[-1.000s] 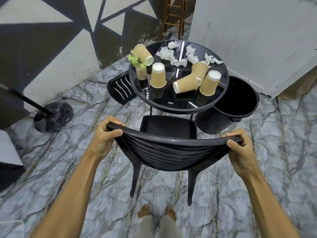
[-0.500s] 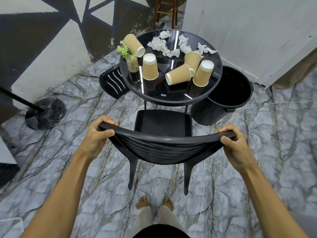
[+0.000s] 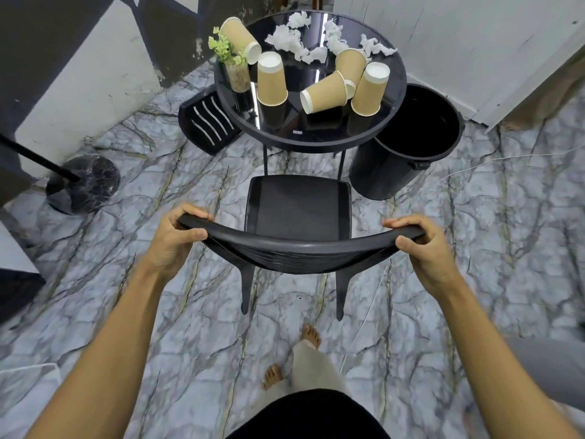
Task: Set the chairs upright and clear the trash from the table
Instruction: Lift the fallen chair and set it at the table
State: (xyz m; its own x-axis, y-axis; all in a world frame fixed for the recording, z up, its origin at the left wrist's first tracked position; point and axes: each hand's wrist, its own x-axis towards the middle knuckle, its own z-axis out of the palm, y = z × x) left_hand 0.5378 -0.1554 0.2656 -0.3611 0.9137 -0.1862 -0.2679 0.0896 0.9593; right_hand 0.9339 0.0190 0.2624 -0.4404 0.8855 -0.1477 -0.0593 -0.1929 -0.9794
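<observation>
A black chair point(image 3: 297, 210) stands upright on the marble floor, its seat facing the round black table point(image 3: 316, 137). My left hand point(image 3: 172, 242) grips the left end of its curved backrest and my right hand point(image 3: 424, 248) grips the right end. On the table lie several brown paper cups point(image 3: 272, 79), some upside down and some on their sides, and several crumpled white tissues point(image 3: 286, 41) at the far side. A second black chair point(image 3: 205, 122) lies tipped over on the floor left of the table.
A black trash bin point(image 3: 411, 137) stands open at the table's right, against a white wall. A small plant in a glass point(image 3: 235, 71) sits on the table's left edge. A lamp base point(image 3: 84, 182) with a slanted pole is at the left. A thin white cable crosses the floor at the right.
The chair has drawn back from the table, its seat no longer under the rim. Both hands keep their grip on the backrest, and I have stepped back with one foot.
</observation>
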